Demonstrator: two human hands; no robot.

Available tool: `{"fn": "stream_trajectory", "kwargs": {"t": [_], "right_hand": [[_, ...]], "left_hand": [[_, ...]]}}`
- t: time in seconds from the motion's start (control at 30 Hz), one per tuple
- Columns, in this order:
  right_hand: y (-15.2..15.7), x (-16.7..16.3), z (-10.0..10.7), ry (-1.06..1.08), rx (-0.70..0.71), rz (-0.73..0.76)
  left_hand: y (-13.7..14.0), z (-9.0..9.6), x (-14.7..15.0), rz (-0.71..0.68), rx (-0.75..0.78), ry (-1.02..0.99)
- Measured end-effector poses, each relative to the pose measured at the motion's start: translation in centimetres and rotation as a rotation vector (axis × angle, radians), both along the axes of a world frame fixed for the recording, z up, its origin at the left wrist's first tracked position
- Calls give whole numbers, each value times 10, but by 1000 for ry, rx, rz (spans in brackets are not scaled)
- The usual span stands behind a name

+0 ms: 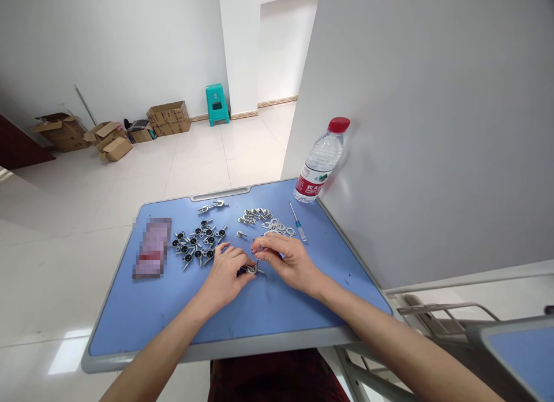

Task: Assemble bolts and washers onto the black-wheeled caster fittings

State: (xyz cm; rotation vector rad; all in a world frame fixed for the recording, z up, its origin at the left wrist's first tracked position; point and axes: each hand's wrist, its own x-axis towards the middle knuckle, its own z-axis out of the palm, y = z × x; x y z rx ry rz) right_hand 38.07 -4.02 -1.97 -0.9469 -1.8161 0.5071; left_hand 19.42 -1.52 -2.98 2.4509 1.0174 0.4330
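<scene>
My left hand [225, 274] is closed on a small metal fitting [251, 269], pressing it near the front middle of the blue desk [208, 324]. Just right of it, my right hand [289, 262] pinches a small slim item above the fitting; the fingers hide most of it. Several metal fittings with black round centres [198, 240] lie in a cluster left of my hands. Behind my right hand are several flat metal plates [277, 226] and a group of small silver parts [255, 215]. One loose silver part [241, 234] lies by itself.
A screwdriver with a blue handle [300, 230] lies at the right. A water bottle with a red cap [319, 162] stands at the back right corner by a grey panel [424, 148]. A blurred pinkish-purple object [152, 249] lies left. Two metal fittings [213, 207] lie near the back edge.
</scene>
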Motion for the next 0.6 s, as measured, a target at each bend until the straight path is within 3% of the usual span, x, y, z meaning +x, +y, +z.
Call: {"fn": "stream_trajectory", "kwargs": {"t": [0.37, 0.6], "right_hand": [[-5, -6, 4, 55, 145, 26], [-4, -11, -1, -15, 129, 92]], "left_hand": [[2, -7, -3, -11, -14, -53], [3, -8, -2, 2, -9, -33]]}}
